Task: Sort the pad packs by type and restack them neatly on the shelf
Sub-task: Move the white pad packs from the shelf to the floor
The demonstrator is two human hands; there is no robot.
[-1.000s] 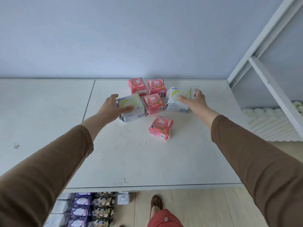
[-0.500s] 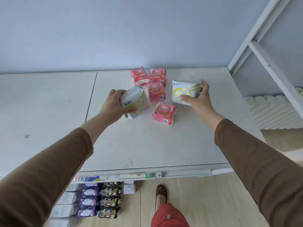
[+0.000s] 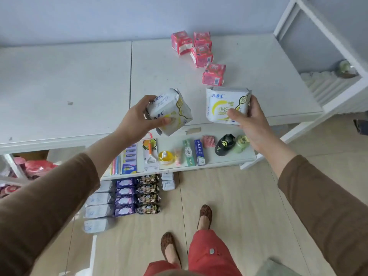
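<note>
The fingers of the left hand point(image 3: 135, 121) curl around a white pad pack point(image 3: 169, 111) printed with yellow and the letters ABC, thumb across its front face, fingers behind it. The pack is tilted, one corner pointing down, and is held in the air above the front edge of the white top shelf point(image 3: 79, 80). The right hand point(image 3: 252, 121) grips a second white pack point(image 3: 223, 105) of the same kind, thumb on the front, fingers wrapped round its right side; this one is held nearly upright, its printed face toward the camera, also off the shelf near the front edge. The two packs are side by side with a gap between them. Both arms wear brown sleeves.

Farther back on the top shelf lie four pink packs point(image 3: 201, 55): three clustered close together near the wall and one point(image 3: 214, 74) a little nearer, apart from the rest.

Below the hands, a lower shelf point(image 3: 229, 160) carries small goods, among them two toothpaste boxes point(image 3: 194, 152) and a dark cap-shaped item point(image 3: 224, 145). On the floor sit rows of grey, purple and dark packs point(image 3: 125, 198). The person's feet in patterned shoes stand on pale floorboards.
</note>
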